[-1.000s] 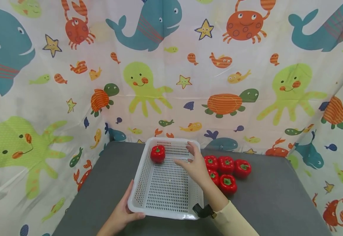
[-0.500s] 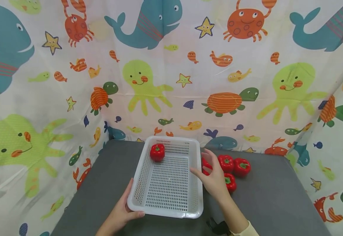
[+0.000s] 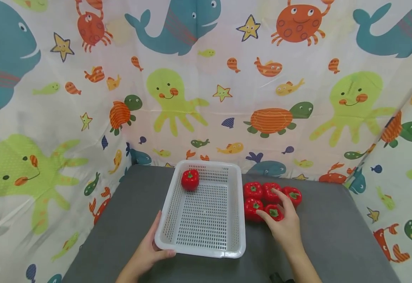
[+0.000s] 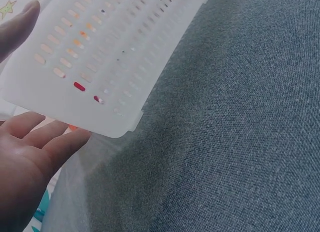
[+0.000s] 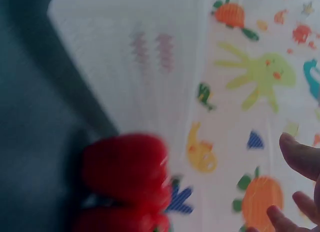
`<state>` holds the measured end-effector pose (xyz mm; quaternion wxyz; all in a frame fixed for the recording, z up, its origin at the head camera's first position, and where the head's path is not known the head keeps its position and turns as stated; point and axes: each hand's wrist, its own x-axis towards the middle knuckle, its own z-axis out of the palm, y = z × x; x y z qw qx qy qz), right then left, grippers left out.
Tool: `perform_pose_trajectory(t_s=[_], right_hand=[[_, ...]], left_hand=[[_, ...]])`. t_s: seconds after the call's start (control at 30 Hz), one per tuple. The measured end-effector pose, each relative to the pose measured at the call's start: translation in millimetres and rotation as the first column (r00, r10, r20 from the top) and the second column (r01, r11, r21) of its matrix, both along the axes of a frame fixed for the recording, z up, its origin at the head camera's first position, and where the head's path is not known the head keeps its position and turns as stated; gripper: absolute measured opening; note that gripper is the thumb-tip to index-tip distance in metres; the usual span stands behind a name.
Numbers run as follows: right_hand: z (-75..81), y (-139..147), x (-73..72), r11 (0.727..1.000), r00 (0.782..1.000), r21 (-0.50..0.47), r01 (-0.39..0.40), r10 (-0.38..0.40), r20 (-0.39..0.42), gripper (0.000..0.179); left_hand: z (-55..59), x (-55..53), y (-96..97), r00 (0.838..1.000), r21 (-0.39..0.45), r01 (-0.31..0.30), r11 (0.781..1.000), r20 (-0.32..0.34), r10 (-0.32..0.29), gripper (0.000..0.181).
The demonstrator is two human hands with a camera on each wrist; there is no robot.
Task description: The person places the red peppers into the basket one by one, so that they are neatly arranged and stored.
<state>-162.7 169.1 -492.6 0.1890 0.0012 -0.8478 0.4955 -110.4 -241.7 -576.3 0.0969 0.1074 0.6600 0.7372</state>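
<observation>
In the head view my left hand (image 3: 145, 253) grips the near left corner of a white perforated plastic basket (image 3: 206, 253), thumb over the front rim and fingers along the left side. The left wrist view has the thumb above the basket's corner (image 4: 110, 127) and the fingers beneath. One red bell pepper (image 3: 190, 180) sits inside at the far left. Over a cluster of several bell peppers right of the basket, my right hand (image 3: 286, 226) spreads thumb and fingers around the nearest right bell pepper (image 3: 274, 212). No pepper shows between the right fingers (image 5: 295, 152) in the right wrist view.
The basket and the peppers stand on a dark grey tabletop (image 3: 333, 236). A white curtain (image 3: 206, 118) printed with sea animals encloses the back and both sides. A black strap (image 3: 278, 278) shows near my right wrist.
My right hand has moved from above the basket rightward, over the pepper cluster, and down to the near right pepper. The left hand keeps its hold; the basket stays about where it was.
</observation>
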Motion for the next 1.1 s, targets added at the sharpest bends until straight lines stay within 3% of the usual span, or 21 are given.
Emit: perform_pose_trajectory(t_s=[0.17, 0.43, 0.53, 0.7, 0.83, 1.1], right_hand=[[-25.9, 29.0, -2.6, 0.998, 0.998, 0.043, 0.056, -0.057, 0.024, 0.086], [-66.3, 56.2, -10.7, 0.998, 0.98, 0.014, -0.064, 0.06, 0.19, 0.091], [-76.6, 60.4, -12.7, 0.994, 0.971, -0.009, -0.106, 0.105, 0.216, 0.091], [-86.1, 63.9, -14.7, 0.991, 0.962, -0.019, -0.134, 0.135, 0.236, 0.087], [-89.7, 64.8, -14.2, 0.989, 0.967, -0.044, -0.144, 0.15, 0.206, 0.08], [-97.7, 69.7, -7.6, 0.998, 0.988, -0.045, -0.048, 0.054, 0.145, 0.072]], left_hand=[[-0.8, -1.4, 0.6, 1.0, 0.001, -0.004, 1.0, 0.0, 0.004, 0.121], [0.6, -0.7, -0.5, 1.0, 0.001, -0.011, 1.0, -0.009, 0.011, 0.121], [-0.2, -0.1, -0.5, 1.0, 0.0, -0.005, 1.0, -0.019, 0.005, 0.12], [-0.3, 0.9, -0.6, 1.0, 0.015, 0.013, 1.0, -0.023, -0.012, 0.12], [-0.2, 1.1, -0.8, 1.0, 0.013, 0.014, 1.0, -0.018, -0.014, 0.121], [-0.3, 0.5, -0.7, 1.0, 0.029, 0.021, 0.999, -0.008, -0.021, 0.122]])
